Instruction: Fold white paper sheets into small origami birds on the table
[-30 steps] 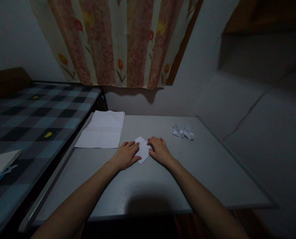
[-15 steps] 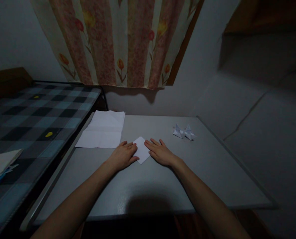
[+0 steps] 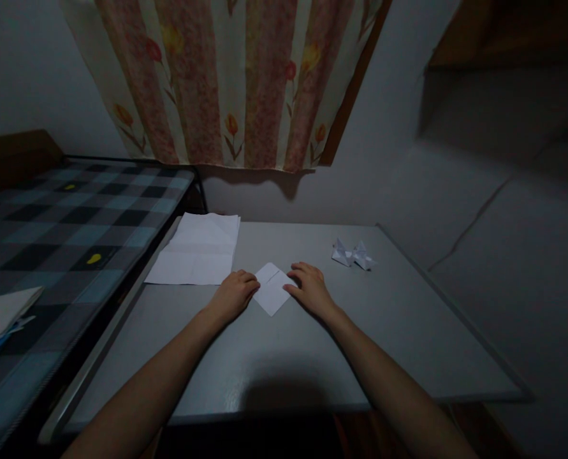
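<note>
A small folded white paper square [image 3: 270, 289] lies diamond-wise on the grey table [image 3: 312, 357], with a crease across its middle. My left hand [image 3: 233, 294] rests at its left corner, fingers curled in and touching the paper's edge. At the right corner sits my right hand [image 3: 309, 288], fingers bent with the tips pressing on the paper. Both hands flank the square and most of its face shows between them.
A stack of white paper sheets [image 3: 198, 249] lies at the table's back left. Two small folded paper figures [image 3: 352, 254] stand at the back right. A checked mattress [image 3: 49, 236] borders the table on the left, with a notebook [image 3: 1, 312] on it. A flowered curtain [image 3: 231, 76] hangs behind.
Both hands have drawn apart from the middle of the paper to its side corners, and the fingers have curled. More of the square now shows, with a crease visible.
</note>
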The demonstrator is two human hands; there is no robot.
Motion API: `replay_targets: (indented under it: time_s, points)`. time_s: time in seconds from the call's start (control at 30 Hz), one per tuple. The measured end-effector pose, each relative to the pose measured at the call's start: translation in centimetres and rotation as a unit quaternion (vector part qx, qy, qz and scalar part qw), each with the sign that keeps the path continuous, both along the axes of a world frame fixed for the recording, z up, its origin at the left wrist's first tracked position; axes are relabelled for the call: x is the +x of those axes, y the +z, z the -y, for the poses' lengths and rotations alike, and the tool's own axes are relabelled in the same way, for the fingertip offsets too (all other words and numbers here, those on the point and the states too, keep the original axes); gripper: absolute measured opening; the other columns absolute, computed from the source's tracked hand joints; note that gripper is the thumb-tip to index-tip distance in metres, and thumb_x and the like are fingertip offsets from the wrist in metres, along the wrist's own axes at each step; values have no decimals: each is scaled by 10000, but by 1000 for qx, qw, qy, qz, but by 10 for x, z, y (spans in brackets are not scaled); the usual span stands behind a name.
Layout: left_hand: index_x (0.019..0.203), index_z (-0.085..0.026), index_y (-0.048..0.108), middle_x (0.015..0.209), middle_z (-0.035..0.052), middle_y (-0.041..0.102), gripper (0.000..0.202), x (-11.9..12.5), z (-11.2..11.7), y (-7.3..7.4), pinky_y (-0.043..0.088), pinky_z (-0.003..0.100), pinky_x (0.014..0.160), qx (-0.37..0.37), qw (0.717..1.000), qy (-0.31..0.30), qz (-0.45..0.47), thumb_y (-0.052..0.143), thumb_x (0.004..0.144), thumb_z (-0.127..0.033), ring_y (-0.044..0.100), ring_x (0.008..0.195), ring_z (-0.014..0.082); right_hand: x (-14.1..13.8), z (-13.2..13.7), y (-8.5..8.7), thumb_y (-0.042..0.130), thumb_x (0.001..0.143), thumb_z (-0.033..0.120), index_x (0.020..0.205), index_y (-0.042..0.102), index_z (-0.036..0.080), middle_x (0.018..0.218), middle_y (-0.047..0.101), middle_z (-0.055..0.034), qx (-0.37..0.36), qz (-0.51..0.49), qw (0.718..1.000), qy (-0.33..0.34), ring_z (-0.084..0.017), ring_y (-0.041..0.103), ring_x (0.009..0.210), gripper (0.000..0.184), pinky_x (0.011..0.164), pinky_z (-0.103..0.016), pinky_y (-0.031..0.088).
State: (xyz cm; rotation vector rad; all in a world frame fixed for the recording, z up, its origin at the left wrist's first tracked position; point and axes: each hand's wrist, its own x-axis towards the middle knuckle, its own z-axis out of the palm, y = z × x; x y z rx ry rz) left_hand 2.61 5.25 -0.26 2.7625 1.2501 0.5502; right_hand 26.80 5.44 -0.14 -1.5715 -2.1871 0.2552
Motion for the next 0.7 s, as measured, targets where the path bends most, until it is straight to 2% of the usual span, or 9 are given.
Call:
replay_targets:
  time_s: [0.07,0.13,0.23,0.33,0.47,0.6,0.7]
  points:
    - [940,-194,670,986,70,670,195,0,-2,-3,473,359,848,-4,999,11,32,478,913,-200,584,934,208,-1,-2,-5,676,777,306,968,670,194,1224,607,-102,0,-32,999,-4,-276,477,1216,221,1018,-495,298]
    - [1007,-188,650,1031,78,652,179,-1,-2,-4,475,355,873,-6,998,30,61,515,889,-194,576,961,208,-2,-4,-8,686,751,256,922,652,197,1183,623,-91,11,-63,998,-8,-269,501,1179,184,997,-473,319]
    - [1193,-169,554,1147,106,606,349,-2,-2,-7,465,369,924,-3,993,67,96,572,845,-183,551,1048,226,-2,-5,-8,687,720,191,882,615,200,1110,646,-74,21,-100,995,-2,-252,548,1097,178,967,-448,345]
    - [1235,-167,519,1098,104,616,409,-5,-2,-9,472,381,905,-11,991,86,101,587,832,-188,555,1021,233,-2,-5,-7,680,710,155,854,601,202,1063,658,-65,25,-115,993,9,-245,560,1063,171,954,-438,354]
    - [1163,-167,573,944,75,645,326,-7,-2,-6,476,358,837,-25,992,90,90,581,837,-178,567,921,220,0,-4,-7,659,721,134,819,615,206,1051,660,-67,36,-126,991,19,-243,554,1072,129,950,-436,358]
    - [920,-174,666,877,66,655,128,-11,-1,1,462,328,793,-29,994,75,69,564,844,-162,560,869,207,3,-4,-7,642,733,125,763,642,211,1045,663,-66,41,-119,991,45,-237,559,1060,91,952,-441,357]
    - [845,-184,686,864,60,663,160,-13,0,5,451,318,783,-27,997,54,50,537,842,-128,555,858,199,6,-3,-6,630,723,110,732,674,221,1061,668,-59,44,-107,991,67,-239,558,1074,120,959,-457,354]
